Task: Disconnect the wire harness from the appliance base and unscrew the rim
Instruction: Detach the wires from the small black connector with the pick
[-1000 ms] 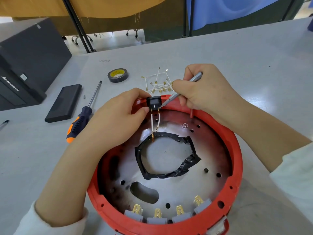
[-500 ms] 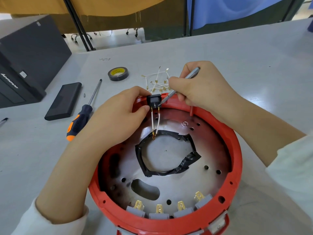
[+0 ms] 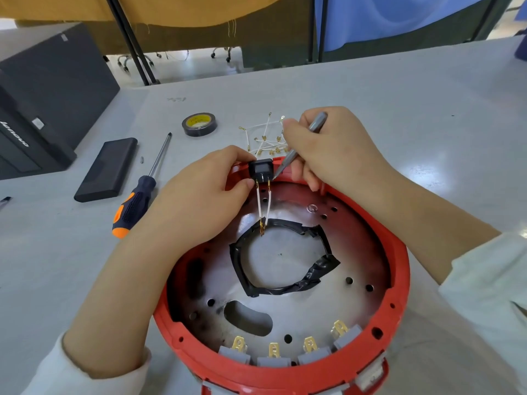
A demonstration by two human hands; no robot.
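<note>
Red plastic makes the rim (image 3: 399, 280) of the round base (image 3: 313, 303), which sits on the grey table (image 3: 427, 109) right in front of the person. At the far edge of the rim is a small black switch (image 3: 260, 169). Two white wires (image 3: 263, 206) hang from it down to the black taped ring (image 3: 285, 260) in the middle. The left hand (image 3: 205, 201) pinches the switch with thumb and finger. The right hand (image 3: 330, 149) is curled round a thin grey tool (image 3: 299, 146).

A second ago the tip was beside the switch. Now it has slid lower, to the corner by the right wire's gold end. So the wires are not off yet, and I think the tool is about to pry one loose.

A heap of loose wires (image 3: 268, 141) lies just behind. A roll of tape (image 3: 199, 124), an orange screwdriver (image 3: 137, 201) and a flat black box (image 3: 107, 169) lie to the left, untouched.
</note>
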